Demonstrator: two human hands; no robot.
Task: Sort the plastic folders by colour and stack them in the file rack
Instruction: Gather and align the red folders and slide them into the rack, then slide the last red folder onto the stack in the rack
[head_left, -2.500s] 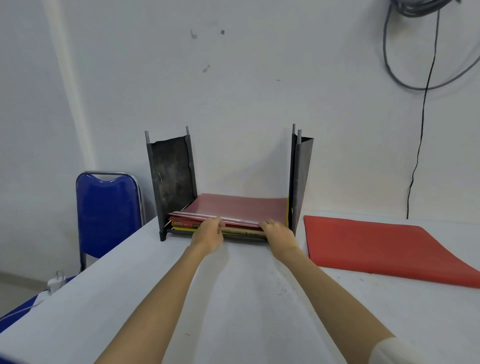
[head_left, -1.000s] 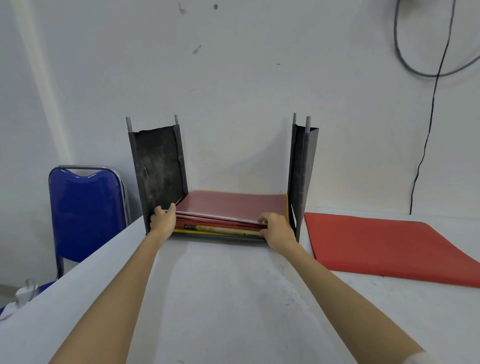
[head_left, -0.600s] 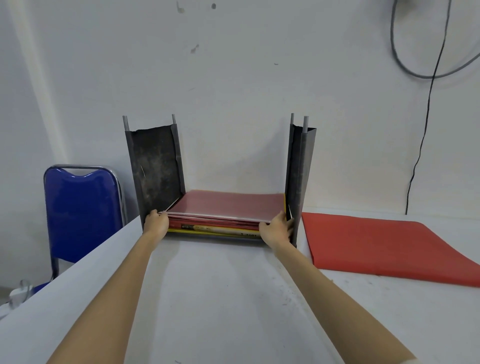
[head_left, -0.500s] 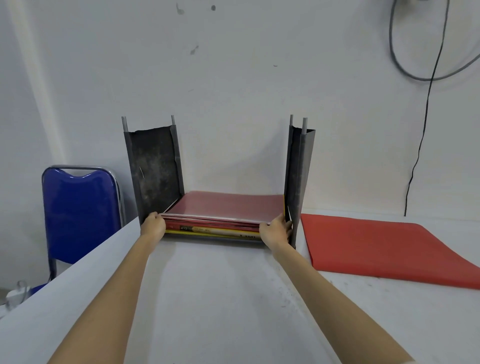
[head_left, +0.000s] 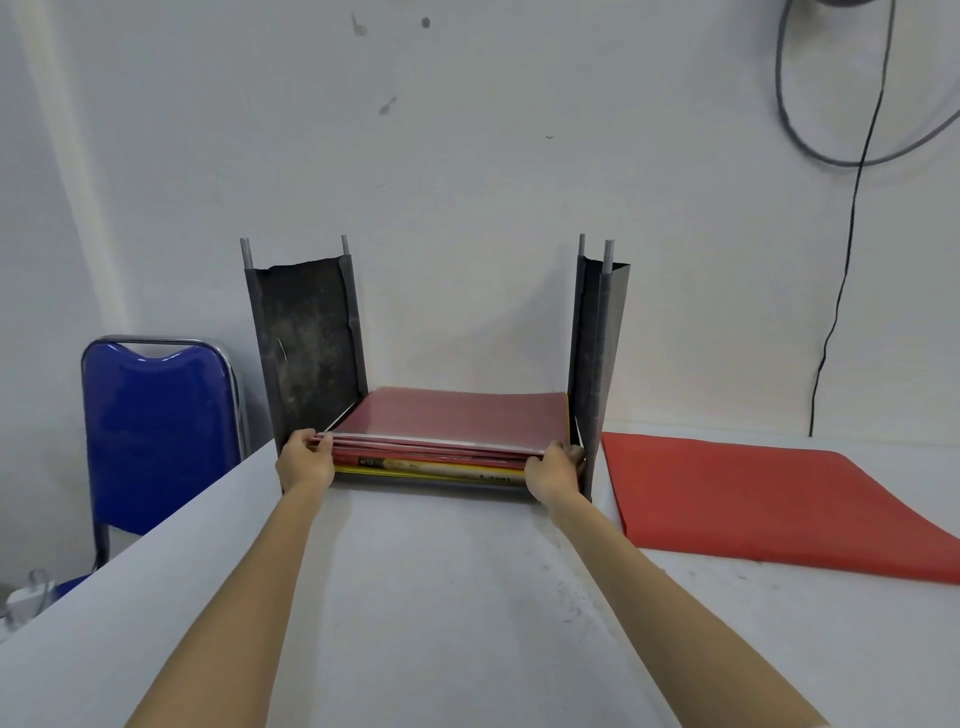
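Note:
A dark metal file rack (head_left: 304, 343) with two upright side panels stands at the far side of the white table, against the wall. A flat stack of folders (head_left: 457, 415) lies inside it, red ones on top and yellow ones at the bottom. My left hand (head_left: 304, 462) grips the front left corner of the red folders, thumb on top. At the front right corner my right hand (head_left: 553, 470) holds the same stack, close to the rack's right panel. A separate red folder (head_left: 748, 499) lies flat on the table to the right of the rack.
A blue chair (head_left: 156, 426) stands left of the table, behind its edge. A black cable (head_left: 847, 260) hangs down the wall at the right. The white table (head_left: 441, 597) stretches from the rack towards me.
My left hand slid from the middle of the stack's front edge to its left corner. My right hand shifted to the right corner. The folder on the table has not moved.

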